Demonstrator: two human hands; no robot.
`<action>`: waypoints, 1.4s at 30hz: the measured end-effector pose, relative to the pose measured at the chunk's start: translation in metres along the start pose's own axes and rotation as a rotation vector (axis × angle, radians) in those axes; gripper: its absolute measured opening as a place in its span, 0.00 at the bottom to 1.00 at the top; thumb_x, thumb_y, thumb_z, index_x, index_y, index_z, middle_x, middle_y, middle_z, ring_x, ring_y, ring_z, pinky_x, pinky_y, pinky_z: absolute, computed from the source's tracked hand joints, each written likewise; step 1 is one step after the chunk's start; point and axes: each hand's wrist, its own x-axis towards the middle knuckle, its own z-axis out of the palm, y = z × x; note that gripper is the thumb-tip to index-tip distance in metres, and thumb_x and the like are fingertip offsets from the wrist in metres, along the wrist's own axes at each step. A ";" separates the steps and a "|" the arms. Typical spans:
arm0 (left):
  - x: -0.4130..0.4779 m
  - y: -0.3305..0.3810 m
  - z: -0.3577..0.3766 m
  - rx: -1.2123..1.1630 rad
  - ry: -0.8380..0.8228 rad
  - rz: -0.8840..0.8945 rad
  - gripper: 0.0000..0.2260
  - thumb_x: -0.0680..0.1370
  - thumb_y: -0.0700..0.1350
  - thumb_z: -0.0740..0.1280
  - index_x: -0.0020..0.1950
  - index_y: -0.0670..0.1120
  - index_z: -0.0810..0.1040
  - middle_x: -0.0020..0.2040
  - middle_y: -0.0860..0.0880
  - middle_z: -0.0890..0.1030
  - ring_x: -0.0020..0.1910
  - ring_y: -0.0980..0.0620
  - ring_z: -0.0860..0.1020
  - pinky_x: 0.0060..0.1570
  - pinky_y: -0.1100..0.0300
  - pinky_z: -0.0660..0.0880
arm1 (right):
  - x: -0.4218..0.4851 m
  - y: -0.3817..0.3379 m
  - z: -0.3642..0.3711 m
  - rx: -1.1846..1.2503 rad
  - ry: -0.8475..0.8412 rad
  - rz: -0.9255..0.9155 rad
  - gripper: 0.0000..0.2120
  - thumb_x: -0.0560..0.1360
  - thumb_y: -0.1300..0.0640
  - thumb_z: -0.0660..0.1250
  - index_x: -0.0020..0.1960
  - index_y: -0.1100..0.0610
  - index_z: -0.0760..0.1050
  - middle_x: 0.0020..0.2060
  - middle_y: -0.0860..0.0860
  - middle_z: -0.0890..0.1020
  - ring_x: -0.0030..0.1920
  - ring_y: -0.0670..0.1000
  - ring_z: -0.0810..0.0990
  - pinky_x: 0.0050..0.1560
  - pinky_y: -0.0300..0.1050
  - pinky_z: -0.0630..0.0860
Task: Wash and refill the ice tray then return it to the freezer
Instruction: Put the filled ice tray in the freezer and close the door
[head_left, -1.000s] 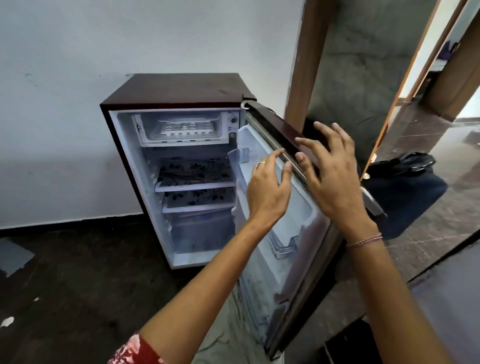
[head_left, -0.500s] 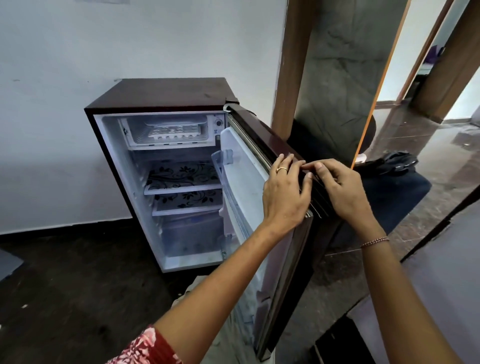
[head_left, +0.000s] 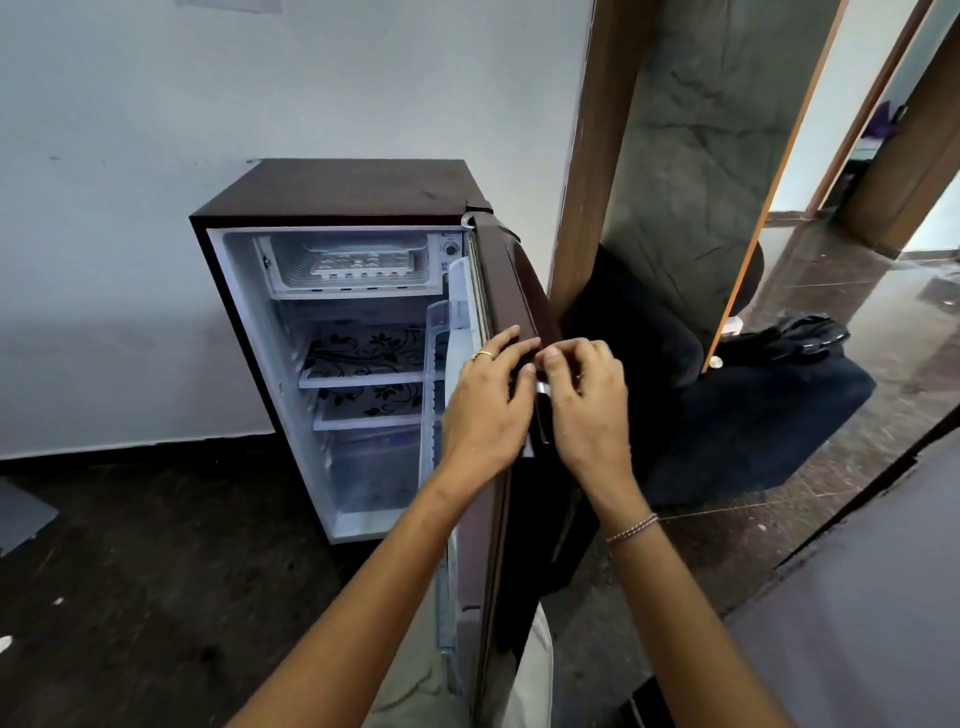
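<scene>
A small dark-brown fridge (head_left: 343, 189) stands open against the white wall. A white ice tray (head_left: 358, 262) lies inside the freezer compartment (head_left: 280, 265) at the top. The fridge door (head_left: 514, 291) is swung out toward me, edge-on. My left hand (head_left: 485, 410) lies over the door's top edge from the inner side, fingers curled on it. My right hand (head_left: 587, 405) grips the same edge from the outer side, fingertips meeting the left hand's.
Two shelves with black floral liners (head_left: 363, 353) and a clear drawer (head_left: 374, 467) sit below the freezer. A wooden door frame (head_left: 592, 156) and dark cushion (head_left: 769, 415) are to the right. The floor (head_left: 156, 571) is dark.
Both hands came down from open, raised positions onto the door's top edge and closed on it. The door has swung to a more edge-on position toward me.
</scene>
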 end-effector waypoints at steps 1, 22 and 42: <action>0.000 -0.004 -0.009 -0.002 0.003 -0.011 0.15 0.80 0.45 0.59 0.65 0.51 0.75 0.70 0.56 0.70 0.66 0.55 0.70 0.64 0.56 0.69 | -0.005 -0.005 0.008 0.010 -0.007 -0.012 0.08 0.78 0.60 0.62 0.48 0.63 0.77 0.47 0.57 0.77 0.52 0.55 0.72 0.57 0.45 0.67; 0.014 -0.119 -0.163 0.798 0.207 -0.002 0.19 0.78 0.45 0.57 0.68 0.49 0.71 0.70 0.51 0.72 0.62 0.49 0.75 0.55 0.52 0.69 | -0.037 -0.049 0.197 0.057 -0.293 -0.485 0.23 0.77 0.64 0.61 0.72 0.59 0.65 0.71 0.54 0.67 0.71 0.49 0.63 0.73 0.44 0.58; 0.009 -0.262 -0.181 0.152 0.553 -0.250 0.11 0.77 0.49 0.64 0.54 0.45 0.69 0.49 0.49 0.71 0.47 0.51 0.73 0.46 0.57 0.73 | -0.034 -0.043 0.348 0.335 -0.878 0.374 0.34 0.74 0.32 0.53 0.71 0.54 0.68 0.68 0.53 0.72 0.68 0.47 0.69 0.68 0.42 0.65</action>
